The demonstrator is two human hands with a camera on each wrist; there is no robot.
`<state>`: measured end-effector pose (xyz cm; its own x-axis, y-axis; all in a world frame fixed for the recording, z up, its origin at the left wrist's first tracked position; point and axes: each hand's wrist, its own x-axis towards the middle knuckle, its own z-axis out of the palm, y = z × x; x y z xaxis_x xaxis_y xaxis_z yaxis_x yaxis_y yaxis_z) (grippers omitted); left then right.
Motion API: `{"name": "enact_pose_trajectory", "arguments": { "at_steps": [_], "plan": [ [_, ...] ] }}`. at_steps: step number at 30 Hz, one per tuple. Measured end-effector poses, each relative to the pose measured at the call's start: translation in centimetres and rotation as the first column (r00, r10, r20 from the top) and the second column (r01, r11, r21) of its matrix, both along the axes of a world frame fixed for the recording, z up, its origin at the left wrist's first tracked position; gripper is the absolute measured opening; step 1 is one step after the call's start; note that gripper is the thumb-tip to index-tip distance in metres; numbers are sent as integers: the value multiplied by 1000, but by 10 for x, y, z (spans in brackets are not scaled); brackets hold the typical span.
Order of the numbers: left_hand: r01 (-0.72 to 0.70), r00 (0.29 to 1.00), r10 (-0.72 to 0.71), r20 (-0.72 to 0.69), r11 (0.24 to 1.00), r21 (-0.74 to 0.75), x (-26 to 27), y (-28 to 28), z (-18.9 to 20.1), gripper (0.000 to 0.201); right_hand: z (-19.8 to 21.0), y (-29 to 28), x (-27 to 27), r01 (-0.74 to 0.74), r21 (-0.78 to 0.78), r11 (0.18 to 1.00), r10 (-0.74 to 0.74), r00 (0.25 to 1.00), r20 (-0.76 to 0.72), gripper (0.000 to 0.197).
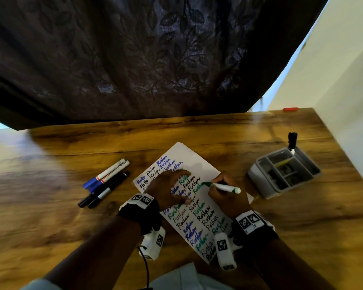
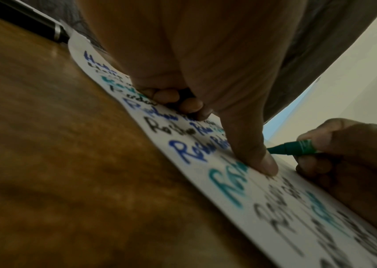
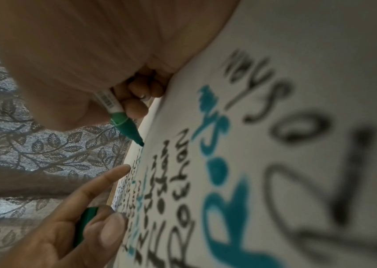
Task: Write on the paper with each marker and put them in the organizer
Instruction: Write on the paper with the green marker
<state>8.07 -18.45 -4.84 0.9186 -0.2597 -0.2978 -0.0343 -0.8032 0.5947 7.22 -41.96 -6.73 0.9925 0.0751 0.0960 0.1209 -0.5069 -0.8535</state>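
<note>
A white paper [image 1: 199, 162] covered with blue, black and green words lies mid-table. My right hand [image 1: 219, 185] grips a green marker [image 1: 224, 187], tip on the paper beside a green word; the tip [image 3: 140, 143] shows in the right wrist view. My left hand [image 1: 170, 189] presses the paper with thumb [image 2: 263, 163] and forefinger and holds a green cap [image 3: 85, 224] under its curled fingers. The grey organizer [image 1: 258, 178] stands at the right with a black marker [image 1: 292, 141] upright in it. Two blue-capped markers [image 1: 107, 174] and two black markers [image 1: 105, 191] lie to the left.
A dark leaf-patterned curtain [image 1: 134, 59] hangs behind the wooden table [image 1: 50, 185]. A white wall [image 1: 354, 101] runs close along the right edge, beside the organizer. A small red object [image 1: 290, 109] sits at the far right corner.
</note>
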Motion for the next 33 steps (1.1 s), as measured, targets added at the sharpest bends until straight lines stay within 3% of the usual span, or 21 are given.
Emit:
{"name": "enact_pose_trajectory", "arguments": {
  "at_steps": [10,17,19,22,25,27,31,33],
  "plan": [
    [0,1000,0,-8,1000,-4,-1,-1,3,86,-11,-5,7,15,102,995,-12,1000,-28,13],
    [-110,994,109,-21,989,-102,-5,-4,6,122,-3,-7,10,51,241,969,-25,994,-108,11],
    [-139,990,138,-15,981,-134,-6,-6,9,114,-2,-7,13,72,244,967,-44,992,-118,10],
    [-189,982,180,-60,963,-195,-6,-8,18,77,4,-8,16,71,298,952,-27,988,-150,13],
    [-167,985,172,4,960,-224,-14,-9,28,50,16,-8,15,85,384,919,3,975,-222,43],
    [-159,982,182,59,949,-272,-22,-11,32,43,28,-9,14,52,392,918,33,978,-206,41],
    [-133,976,186,109,918,-375,-35,-19,39,43,65,-13,7,-51,358,932,107,984,-140,14],
    [-137,977,192,93,900,-414,-38,-24,45,44,79,-13,3,-106,325,940,137,988,-71,18]
  ]
}}
